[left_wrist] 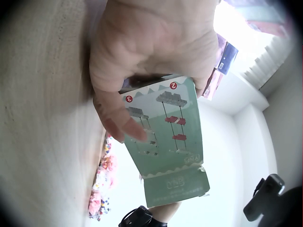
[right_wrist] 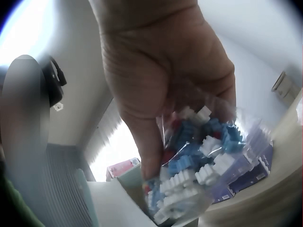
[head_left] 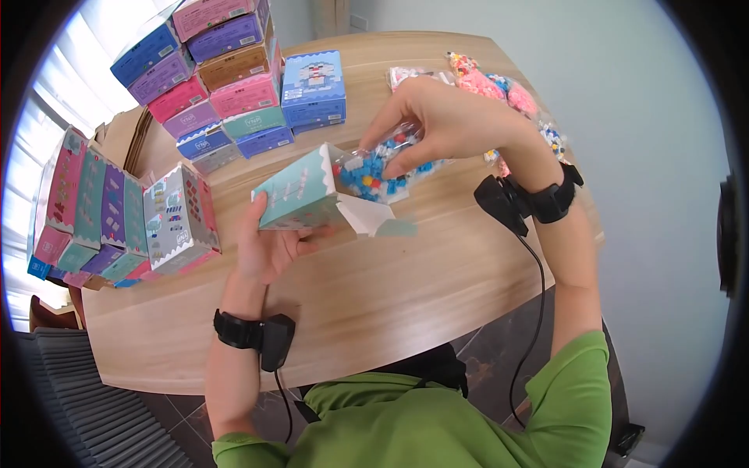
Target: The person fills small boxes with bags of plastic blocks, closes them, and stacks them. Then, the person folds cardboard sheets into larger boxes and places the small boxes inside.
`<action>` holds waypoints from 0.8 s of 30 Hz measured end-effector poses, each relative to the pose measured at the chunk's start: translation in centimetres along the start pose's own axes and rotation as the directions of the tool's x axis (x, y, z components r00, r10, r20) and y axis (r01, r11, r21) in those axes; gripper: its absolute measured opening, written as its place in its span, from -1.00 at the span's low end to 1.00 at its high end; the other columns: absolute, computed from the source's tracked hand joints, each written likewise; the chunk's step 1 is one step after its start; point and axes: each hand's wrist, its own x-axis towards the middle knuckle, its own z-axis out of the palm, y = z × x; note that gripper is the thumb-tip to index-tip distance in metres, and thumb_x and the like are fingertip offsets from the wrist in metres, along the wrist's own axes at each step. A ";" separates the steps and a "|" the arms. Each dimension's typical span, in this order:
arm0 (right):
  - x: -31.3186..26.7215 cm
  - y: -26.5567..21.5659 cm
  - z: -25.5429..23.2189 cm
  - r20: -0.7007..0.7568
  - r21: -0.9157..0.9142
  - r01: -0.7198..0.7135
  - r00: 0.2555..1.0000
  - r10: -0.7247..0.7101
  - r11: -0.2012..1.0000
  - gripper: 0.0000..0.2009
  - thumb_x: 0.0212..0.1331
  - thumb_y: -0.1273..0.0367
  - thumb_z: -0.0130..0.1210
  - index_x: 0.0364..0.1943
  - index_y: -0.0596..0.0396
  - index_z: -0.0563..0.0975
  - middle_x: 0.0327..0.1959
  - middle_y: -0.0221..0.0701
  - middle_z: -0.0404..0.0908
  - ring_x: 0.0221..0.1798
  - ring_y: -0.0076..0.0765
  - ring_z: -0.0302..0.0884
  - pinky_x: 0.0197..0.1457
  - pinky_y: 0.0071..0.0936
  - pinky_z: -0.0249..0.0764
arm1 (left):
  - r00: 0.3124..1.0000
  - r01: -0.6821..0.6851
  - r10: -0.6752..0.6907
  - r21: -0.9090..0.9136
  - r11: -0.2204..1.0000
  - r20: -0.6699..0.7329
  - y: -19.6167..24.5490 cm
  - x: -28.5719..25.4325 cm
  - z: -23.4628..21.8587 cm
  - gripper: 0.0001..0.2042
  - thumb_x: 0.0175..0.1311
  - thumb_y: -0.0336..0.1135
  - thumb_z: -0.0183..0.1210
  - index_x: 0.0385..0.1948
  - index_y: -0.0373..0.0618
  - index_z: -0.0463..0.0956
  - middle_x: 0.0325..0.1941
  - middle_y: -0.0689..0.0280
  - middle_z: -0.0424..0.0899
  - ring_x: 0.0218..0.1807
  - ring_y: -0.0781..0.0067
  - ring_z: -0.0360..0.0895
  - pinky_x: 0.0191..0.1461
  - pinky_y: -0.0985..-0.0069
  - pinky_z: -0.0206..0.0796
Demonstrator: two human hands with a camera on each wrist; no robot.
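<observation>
My left hand [head_left: 271,246] grips a mint-green cardboard box [head_left: 295,187] from below and behind, its thumb up the near end. Printed building steps show on the box's face [left_wrist: 163,123] in the left wrist view, with the fingers curled over it. The box is tilted, and its white end flap [head_left: 365,213] hangs open to the right. Right at that open end, my right hand [head_left: 449,121] pinches a clear plastic bag [right_wrist: 189,163] of small blue, white, red and yellow building bricks between thumb and fingers. Part of the bag overlaps the box's mouth.
Stacked colourful boxes [head_left: 242,101] stand at the back left, with a blue box [head_left: 314,78] beside them. More boxes [head_left: 109,214] stand along the left edge. Several bags of pink and mixed bricks [head_left: 491,86] lie at the back right of the wooden table [head_left: 374,304].
</observation>
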 end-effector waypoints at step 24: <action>-0.7 -0.6 3.9 -0.327 -0.336 0.233 0.880 -0.345 0.913 -0.69 -0.30 0.65 0.16 -0.37 0.01 0.60 -0.27 -0.42 0.51 -0.20 -0.33 0.48 -0.21 -0.49 0.46 | 0.960 -0.278 0.281 0.133 0.951 0.002 -0.1 0.1 0.6 -0.05 -0.50 -0.84 -0.04 0.20 0.02 -0.05 0.14 0.30 0.22 0.23 0.33 0.20 0.07 0.48 0.28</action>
